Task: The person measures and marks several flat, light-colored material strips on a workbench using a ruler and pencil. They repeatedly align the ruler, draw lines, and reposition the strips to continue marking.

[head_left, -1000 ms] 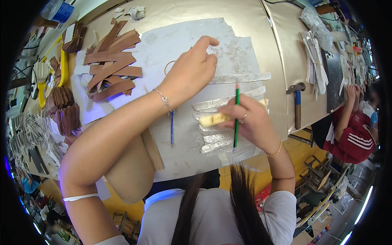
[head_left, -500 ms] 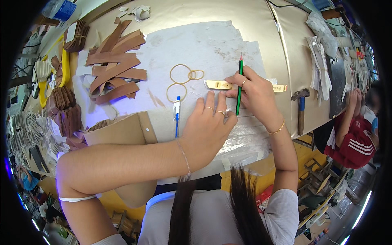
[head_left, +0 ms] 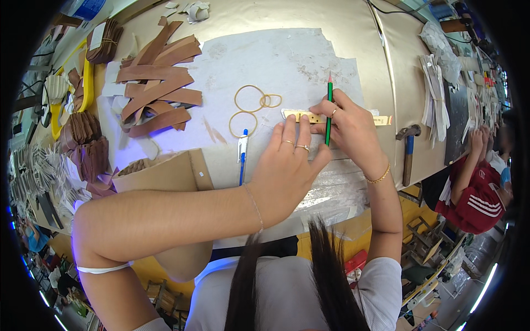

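Observation:
A pale yellow strip template with small holes (head_left: 317,118) lies across the grey work sheet (head_left: 276,55), with a whitish strip edge showing at its left end. My left hand (head_left: 284,163) is spread flat, its index and middle fingertips resting on the template's lower left edge. My right hand (head_left: 353,129) grips a green and black pencil (head_left: 329,91), its pink end pointing away from me. The right fingers also touch the template, hiding its middle. Left of my left hand lies a blue and white pen (head_left: 242,157). Rubber bands (head_left: 250,98) lie just beyond it.
Brown leather strips (head_left: 160,83) are heaped at left, near bundled brown pieces (head_left: 85,129) and a yellow tray (head_left: 88,83). A tan curved piece (head_left: 165,174) sits beside my left forearm. At right are a hammer (head_left: 408,151), pale strips (head_left: 434,96) and a person in red (head_left: 475,190).
My left fingertips have moved up onto the template's edge from just below it. The pencil stays in my right hand. The whole view has shifted slightly.

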Available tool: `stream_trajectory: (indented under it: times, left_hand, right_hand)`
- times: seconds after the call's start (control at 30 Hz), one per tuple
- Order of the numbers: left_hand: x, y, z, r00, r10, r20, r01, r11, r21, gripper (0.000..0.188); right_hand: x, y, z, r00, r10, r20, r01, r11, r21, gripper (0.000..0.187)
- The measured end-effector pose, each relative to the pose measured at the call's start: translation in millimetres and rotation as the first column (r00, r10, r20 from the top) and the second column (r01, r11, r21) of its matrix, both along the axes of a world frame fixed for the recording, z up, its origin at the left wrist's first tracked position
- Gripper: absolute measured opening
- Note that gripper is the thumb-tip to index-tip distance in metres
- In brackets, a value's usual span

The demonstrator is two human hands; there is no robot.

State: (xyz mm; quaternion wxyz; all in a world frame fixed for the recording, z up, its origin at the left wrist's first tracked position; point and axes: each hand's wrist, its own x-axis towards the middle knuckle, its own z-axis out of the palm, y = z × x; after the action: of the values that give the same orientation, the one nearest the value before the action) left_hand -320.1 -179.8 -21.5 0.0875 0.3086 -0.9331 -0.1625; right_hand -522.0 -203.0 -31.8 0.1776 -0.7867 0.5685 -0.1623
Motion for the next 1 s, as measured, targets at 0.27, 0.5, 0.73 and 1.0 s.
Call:
stream_trajectory:
  times: [0.27, 0.5, 0.73, 1.0]
  left_hand:
    - [2, 0, -2, 1.000, -0.009, 0.022, 0.009, 1.000, 0.016, 0.043]
    - [1, -2, -3, 0.986, -0.057, 0.156, 0.055, 0.998, 0.020, 0.039]
    - [0, -2, -5, 0.996, -0.037, 0.079, 0.036, 0.999, 0.018, 0.046]
    - [-1, -4, -2, 0.981, -0.073, 0.181, 0.071, 0.997, 0.018, 0.044]
  right_hand:
    - [0, -1, 2, 1.000, 0.016, -0.016, -0.016, 1.000, 0.013, 0.025]
    - [-7, 4, 3, 1.000, -0.012, 0.018, 0.013, 1.000, -0.011, 0.022]
    - [-5, 10, 0, 0.998, -0.048, 0.035, 0.051, 0.994, -0.093, 0.021]
    - [-8, 8, -4, 0.999, -0.032, 0.005, 0.032, 0.993, -0.117, 0.019]
